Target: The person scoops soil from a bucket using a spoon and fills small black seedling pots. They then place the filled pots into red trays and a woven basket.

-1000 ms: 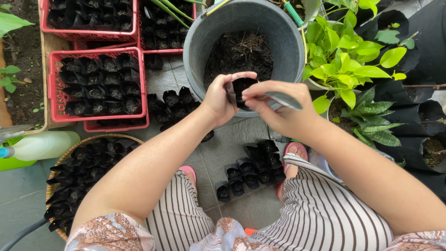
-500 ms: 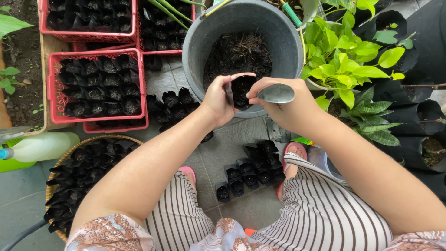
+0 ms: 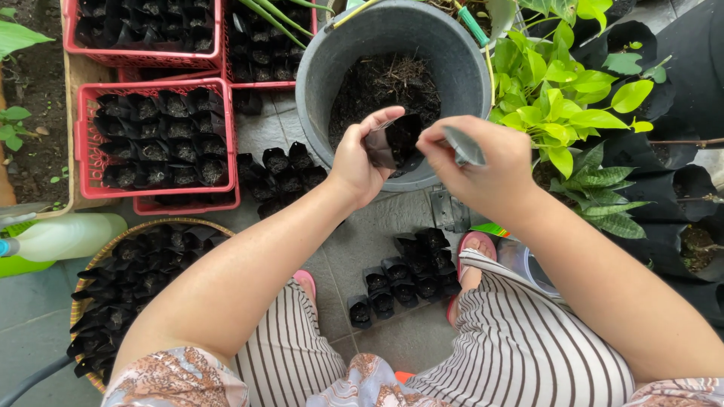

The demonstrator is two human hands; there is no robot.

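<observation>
We are in a home garden or small plant nursery, on a paved yard: red crates point(image 3: 154, 136) packed with black seedling bags, a grey bucket point(image 3: 392, 45) of soil, a woven basket point(image 3: 136, 226) and leafy potted plants point(image 3: 566, 83) surround us

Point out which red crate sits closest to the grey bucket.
The red crate behind the front one, touching the grey bucket at its left rim; the other red crates lie farther left.

Bucket point(image 3: 324, 90) top centre, soil point(image 3: 385, 83) inside it; crates point(image 3: 87, 143) of small bags fill the upper left, a basket point(image 3: 113, 245) sits lower left, leafy plants point(image 3: 573, 98) stand right, loose bags point(image 3: 407, 275) lie centre floor.
</observation>
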